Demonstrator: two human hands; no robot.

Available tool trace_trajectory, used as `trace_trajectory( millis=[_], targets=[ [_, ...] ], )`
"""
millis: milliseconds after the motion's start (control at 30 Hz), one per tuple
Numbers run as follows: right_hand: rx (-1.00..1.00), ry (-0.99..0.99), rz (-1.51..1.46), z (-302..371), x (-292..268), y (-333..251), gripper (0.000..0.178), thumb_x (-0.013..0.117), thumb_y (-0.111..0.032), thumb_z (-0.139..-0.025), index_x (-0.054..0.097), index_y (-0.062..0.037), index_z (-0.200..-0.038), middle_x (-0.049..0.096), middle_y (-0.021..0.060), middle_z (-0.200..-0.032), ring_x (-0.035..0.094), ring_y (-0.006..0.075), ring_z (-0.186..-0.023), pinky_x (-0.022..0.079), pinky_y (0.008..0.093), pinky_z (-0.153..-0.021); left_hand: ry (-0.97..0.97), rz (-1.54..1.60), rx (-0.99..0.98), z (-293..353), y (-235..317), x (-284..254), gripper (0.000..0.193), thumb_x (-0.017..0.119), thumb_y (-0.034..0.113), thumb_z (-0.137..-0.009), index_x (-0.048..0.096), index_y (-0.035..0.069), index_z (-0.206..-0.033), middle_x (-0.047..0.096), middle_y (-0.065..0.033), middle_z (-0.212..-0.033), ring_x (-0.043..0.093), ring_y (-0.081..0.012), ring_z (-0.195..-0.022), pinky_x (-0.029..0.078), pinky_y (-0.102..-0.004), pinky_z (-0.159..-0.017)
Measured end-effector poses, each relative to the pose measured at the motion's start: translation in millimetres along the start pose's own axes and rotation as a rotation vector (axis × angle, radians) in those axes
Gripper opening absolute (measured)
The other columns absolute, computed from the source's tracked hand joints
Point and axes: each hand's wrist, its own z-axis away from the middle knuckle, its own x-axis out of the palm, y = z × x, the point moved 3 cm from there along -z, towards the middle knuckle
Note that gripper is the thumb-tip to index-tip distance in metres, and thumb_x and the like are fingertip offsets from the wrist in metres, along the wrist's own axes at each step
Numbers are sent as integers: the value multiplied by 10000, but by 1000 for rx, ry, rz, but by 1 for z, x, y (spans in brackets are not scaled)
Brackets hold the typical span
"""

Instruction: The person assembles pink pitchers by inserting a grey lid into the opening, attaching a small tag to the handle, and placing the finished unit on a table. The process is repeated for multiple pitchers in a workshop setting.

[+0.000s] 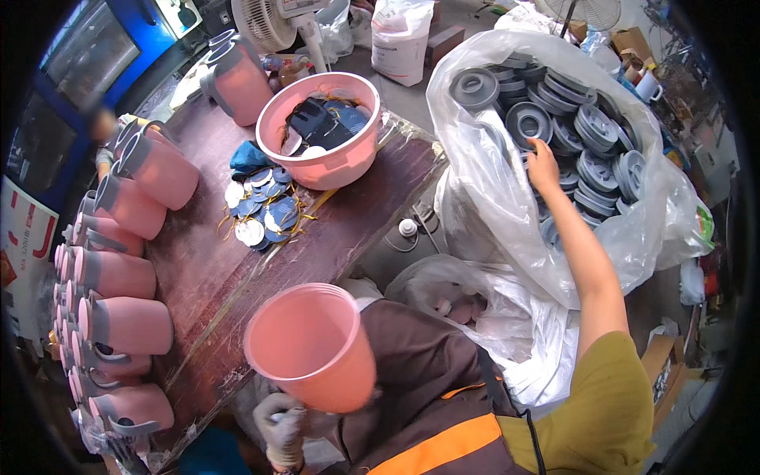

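A grey round lid [529,124] lies on a heap of similar lids in a large clear plastic bag, and the bare fingers of my right hand [543,168] close on its near rim. In front of my apron, an open pink plastic bucket [305,340] tilts with its mouth facing up and to the left. My left hand [279,425], in a pale glove, is just below the bucket with its fingers curled. Whether it grips the bucket or something else is hidden.
Pink jugs with grey lids [127,324] line the table's left side. A pink basin [360,158] of dark tags stands near the far end, beside loose round tags [265,207]. A white sack [538,348] sits below the lid bag. Another person's hand [104,161] shows far left.
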Motion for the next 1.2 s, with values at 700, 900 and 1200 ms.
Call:
trace_trajectory(
  millis=[700,900,1200],
  targets=[
    [-549,-415,-711,156,-114,-276,383,793,-232,-740,614,-38,-1018,655,75,-1049,603,209,-907,463,324,-796,-66,-84,-370,33,-9,60,147,710,154,-830,654,20,-809,583,3,-661,515,-61,-599,420,-231,-549],
    [-824,-837,-813,256,-89,-342,351,733,-236,-800,663,-79,-1106,640,80,-1173,576,269,-1022,423,380,-907,-36,-44,-282,61,-24,50,149,710,168,-837,645,36,-809,587,28,-707,501,-49,-658,420,-224,-597],
    [-809,-949,-802,271,-104,-346,274,618,-155,-881,672,-81,-1140,613,93,-1221,532,291,-1075,387,400,-957,-25,-69,-199,58,-25,41,158,697,175,-846,642,27,-832,601,-4,-710,515,-66,-672,442,-242,-624]
  ],
)
